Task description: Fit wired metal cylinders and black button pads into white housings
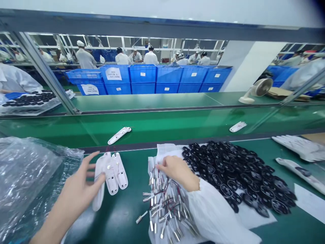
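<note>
My left hand has its thumb and fingers around a white plastic shell, tilted beside two similar open white shells with thin wires. Those two lie side by side on the green bench. My right hand, in a white sleeve, reaches over a pile of small silver metal parts with white strips and red and black wires. Its thumb and fingertips are pinched together at the pile's far end; what is between them is too small to make out.
Many black oval parts cover a white sheet at right. Clear plastic bags lie at left. Beyond the bench edge, a green belt carries white shells. A small fan, blue crates and co-workers are farther back.
</note>
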`<state>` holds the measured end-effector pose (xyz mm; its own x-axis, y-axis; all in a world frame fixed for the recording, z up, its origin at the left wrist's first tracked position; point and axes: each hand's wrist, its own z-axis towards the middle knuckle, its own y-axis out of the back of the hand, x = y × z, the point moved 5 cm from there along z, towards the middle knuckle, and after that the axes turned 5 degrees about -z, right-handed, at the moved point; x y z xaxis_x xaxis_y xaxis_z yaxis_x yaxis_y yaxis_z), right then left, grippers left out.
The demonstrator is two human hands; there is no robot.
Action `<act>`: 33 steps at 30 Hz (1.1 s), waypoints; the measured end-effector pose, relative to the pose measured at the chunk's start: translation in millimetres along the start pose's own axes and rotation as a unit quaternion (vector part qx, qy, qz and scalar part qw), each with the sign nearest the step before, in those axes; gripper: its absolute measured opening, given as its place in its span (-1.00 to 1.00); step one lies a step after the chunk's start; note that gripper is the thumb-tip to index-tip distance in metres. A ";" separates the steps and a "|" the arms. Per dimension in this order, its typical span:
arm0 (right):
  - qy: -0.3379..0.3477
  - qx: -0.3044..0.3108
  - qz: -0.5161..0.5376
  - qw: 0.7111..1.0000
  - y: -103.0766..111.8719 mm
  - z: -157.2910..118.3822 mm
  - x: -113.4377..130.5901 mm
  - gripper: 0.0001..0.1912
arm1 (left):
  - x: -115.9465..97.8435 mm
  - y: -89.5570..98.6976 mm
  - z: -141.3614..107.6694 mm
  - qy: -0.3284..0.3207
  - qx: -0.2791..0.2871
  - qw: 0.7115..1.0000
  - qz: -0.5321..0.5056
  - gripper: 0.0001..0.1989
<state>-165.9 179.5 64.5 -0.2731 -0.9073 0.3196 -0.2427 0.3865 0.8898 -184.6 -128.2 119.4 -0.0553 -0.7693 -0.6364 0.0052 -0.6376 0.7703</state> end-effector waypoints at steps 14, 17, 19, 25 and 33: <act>0.135 -0.149 0.289 0.936 63.2 23.6 5.9 -0.83 | -171.3 -39.3 34.0 -0.143 0.182 0.900 -0.368 -0.60; 0.188 -0.188 0.433 0.861 94.7 9.4 4.3 -0.77 | -168.1 -47.1 43.7 -0.128 0.212 0.876 -0.413 -0.60; 0.205 -0.208 0.488 0.823 108.3 -4.9 3.6 -0.74 | -168.4 -53.1 47.6 -0.114 0.231 0.858 -0.445 -0.58; 0.203 -0.236 0.466 0.828 119.3 -36.0 7.5 -0.76 | -171.4 -74.1 47.5 -0.116 0.298 0.812 -0.487 -0.63; 0.215 -0.252 0.361 0.872 122.6 -39.1 9.8 -0.77 | -171.9 -75.8 46.5 -0.192 0.272 0.843 -0.423 -0.71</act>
<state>-161.9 211.6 189.5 0.2147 -0.4768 0.8524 0.3173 0.8594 0.4009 -221.9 54.2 172.3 -0.1284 0.0883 -0.9878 -0.6508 -0.7591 0.0168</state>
